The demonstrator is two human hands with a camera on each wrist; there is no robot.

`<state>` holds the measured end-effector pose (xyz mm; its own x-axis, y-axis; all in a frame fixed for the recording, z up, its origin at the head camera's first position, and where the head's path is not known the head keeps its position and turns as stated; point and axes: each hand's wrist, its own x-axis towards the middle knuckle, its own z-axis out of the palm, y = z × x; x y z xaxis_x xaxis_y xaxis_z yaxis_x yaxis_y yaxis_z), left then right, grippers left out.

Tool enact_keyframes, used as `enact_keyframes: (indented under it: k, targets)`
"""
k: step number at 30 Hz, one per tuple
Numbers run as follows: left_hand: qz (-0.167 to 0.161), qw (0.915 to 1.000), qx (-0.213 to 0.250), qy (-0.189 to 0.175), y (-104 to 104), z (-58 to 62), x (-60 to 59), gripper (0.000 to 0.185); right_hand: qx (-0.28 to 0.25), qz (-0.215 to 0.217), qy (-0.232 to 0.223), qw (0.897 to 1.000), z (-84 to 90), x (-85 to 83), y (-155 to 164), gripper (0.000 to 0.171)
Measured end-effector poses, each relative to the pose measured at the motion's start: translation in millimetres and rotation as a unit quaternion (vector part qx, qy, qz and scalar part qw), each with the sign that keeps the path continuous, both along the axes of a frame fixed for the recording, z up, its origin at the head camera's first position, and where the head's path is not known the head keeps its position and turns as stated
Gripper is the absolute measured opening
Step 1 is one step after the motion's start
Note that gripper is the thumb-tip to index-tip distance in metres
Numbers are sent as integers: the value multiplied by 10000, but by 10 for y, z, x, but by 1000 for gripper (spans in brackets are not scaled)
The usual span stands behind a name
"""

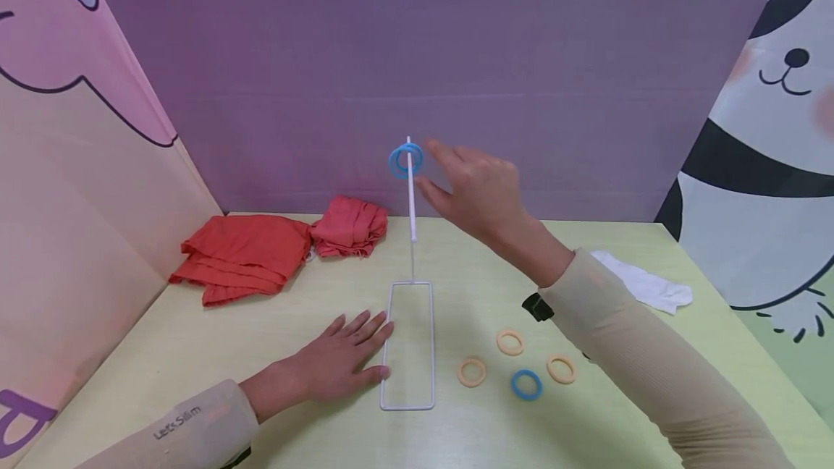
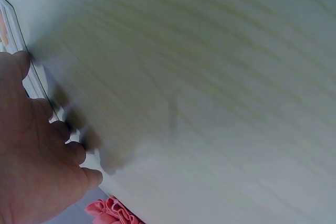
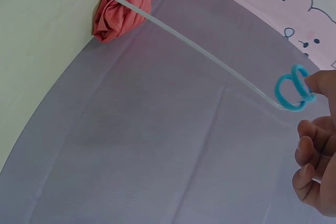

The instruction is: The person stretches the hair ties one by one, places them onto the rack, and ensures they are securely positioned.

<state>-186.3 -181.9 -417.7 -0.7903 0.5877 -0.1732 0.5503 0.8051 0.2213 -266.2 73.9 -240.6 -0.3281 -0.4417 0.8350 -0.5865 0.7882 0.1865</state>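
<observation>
Two blue rings (image 1: pixel 392 163) sit at the upper end of the white rod (image 1: pixel 412 201), which rises from a rectangular base (image 1: pixel 432 346) on the tabletop (image 1: pixel 195 353). I read the right grip (image 1: pixel 478 187) as unloaded: thumb and forefinger stand apart just beside these rings, though I cannot tell whether one digit brushes them. The left grip (image 1: pixel 339 360) is also unclosed, its fingers straight, the tips at the base's left side. Right of the base lie three peach rings (image 1: pixel 472 384) and a third blue ring (image 1: pixel 526 397); two red cloths (image 1: pixel 250 252) lie at the back left, and a white cloth (image 1: pixel 645 284) lies partly behind the right sleeve (image 1: pixel 651 368). Principal hazards, in my judgement: a sideways knock from the right fingers could push the upper rings off the rod's end, whose exact shape I cannot make out; the rod being tall and thin, the same knock could rock the base. The left fingers appear to steady it, so lifting them early may let it tip or slide. A low sweep of the right sleeve could scatter the loose rings.
</observation>
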Motion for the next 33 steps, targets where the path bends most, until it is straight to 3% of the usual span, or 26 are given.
enact_keyframes:
  k: [3,7,15,24,29,33]
  targets:
    - [46,10000,-24,-49,6,15,-4,78,-119,-13,-221,9997,30,75,56,45]
    - [45,10000,-24,-48,14,28,-2,78,-255,155,-911,9954,42,234,178,51]
    - [21,10000,-9,17,11,53,0,77,3,296,-2281,9732,-138,506,428,57]
    - [38,10000,-7,51,-8,42,10,76,505,-157,-3693,9278,-509,669,745,56]
    - [47,10000,-37,76,-8,35,7,76,818,-343,-4162,9049,-781,697,934,57]
    - [43,9999,-66,91,-2,34,8,76,1031,-471,-4328,8943,-990,731,1048,55]
